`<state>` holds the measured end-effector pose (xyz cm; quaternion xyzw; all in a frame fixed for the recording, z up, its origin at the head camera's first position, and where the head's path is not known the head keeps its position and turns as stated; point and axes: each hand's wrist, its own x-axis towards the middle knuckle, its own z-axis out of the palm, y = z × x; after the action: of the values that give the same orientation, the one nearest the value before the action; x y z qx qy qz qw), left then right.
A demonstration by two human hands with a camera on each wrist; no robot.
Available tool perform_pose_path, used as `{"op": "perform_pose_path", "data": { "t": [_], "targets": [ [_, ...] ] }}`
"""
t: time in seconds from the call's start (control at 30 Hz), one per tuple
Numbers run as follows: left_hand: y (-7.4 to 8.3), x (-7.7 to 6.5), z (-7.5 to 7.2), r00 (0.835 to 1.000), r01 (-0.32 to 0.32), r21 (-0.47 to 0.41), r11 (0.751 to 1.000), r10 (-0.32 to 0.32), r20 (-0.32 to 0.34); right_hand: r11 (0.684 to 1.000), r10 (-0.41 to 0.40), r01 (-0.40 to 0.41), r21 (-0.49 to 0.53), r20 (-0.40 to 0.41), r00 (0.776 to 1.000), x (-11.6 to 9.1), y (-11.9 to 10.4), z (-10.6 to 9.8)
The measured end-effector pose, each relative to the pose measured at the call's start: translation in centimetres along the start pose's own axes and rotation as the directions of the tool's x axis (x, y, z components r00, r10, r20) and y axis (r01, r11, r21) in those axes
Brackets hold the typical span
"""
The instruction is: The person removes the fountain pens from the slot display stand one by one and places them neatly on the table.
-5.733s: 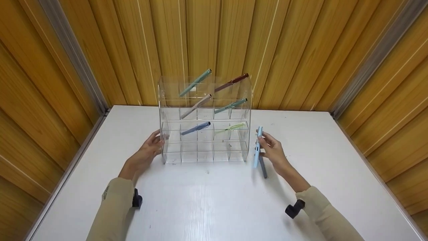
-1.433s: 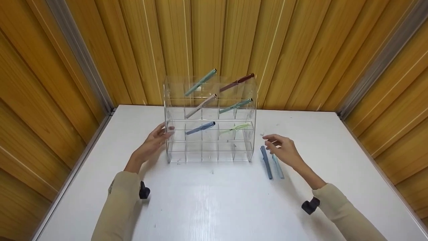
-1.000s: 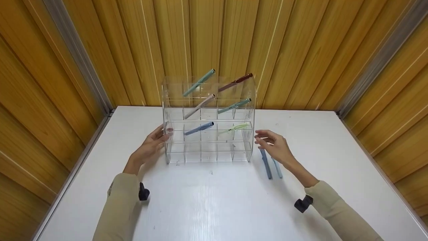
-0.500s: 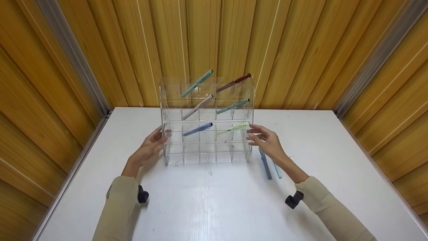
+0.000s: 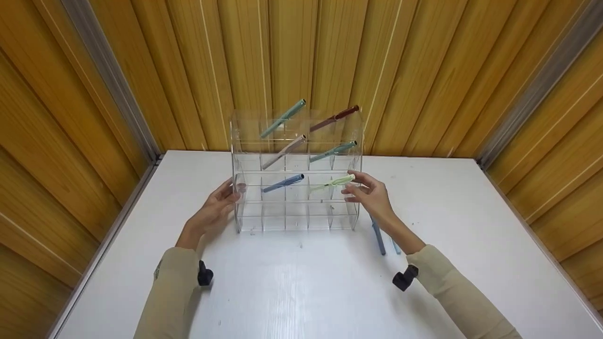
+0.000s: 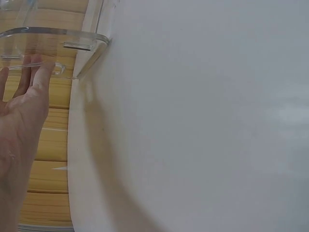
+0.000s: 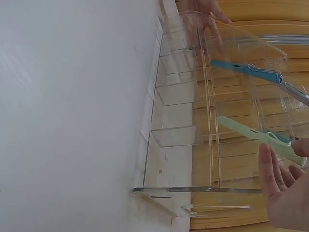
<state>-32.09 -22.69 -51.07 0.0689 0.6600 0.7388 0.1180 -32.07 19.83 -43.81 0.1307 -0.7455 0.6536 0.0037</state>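
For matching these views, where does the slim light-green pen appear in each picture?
Head: the slim light-green pen is right of centre, slightly below mid-height, by the right hand.
Left wrist: not in it.
Right wrist: the pen slants at the right, around mid-height.
Shared landmark: the clear acrylic rack, in all three.

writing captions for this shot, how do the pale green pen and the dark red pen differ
The pale green pen is light-toned, the dark red pen much darker.
The pale green pen lies in the lowest row of pens, the dark red pen in the top row.
The right hand is at the pale green pen's upper end; no hand touches the dark red pen.
Both rest slanted in the clear rack.
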Motion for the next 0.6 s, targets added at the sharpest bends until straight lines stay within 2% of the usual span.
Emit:
{"op": "perform_pose_path", "data": {
  "t": [0.17, 0.37, 0.6],
  "targets": [
    [0.1, 0.0, 0.0, 1.0, -0.001, -0.034, 0.999, 0.002, 0.013, 0.999, 0.038, -0.038, 0.039, 0.003, 0.999, 0.7, -0.2, 0.9],
    [-0.1, 0.0, -0.1, 0.999, -0.033, -0.052, 0.998, 0.035, 0.034, 0.994, 0.102, -0.102, 0.032, -0.009, 0.995, 0.9, -0.1, 1.5],
    [-0.1, 0.0, -0.1, 0.999, -0.034, -0.027, 0.999, 0.034, 0.024, 0.994, 0.1, -0.099, 0.034, -0.03, 0.995, 0.9, 0.0, 1.8]
  ]
}}
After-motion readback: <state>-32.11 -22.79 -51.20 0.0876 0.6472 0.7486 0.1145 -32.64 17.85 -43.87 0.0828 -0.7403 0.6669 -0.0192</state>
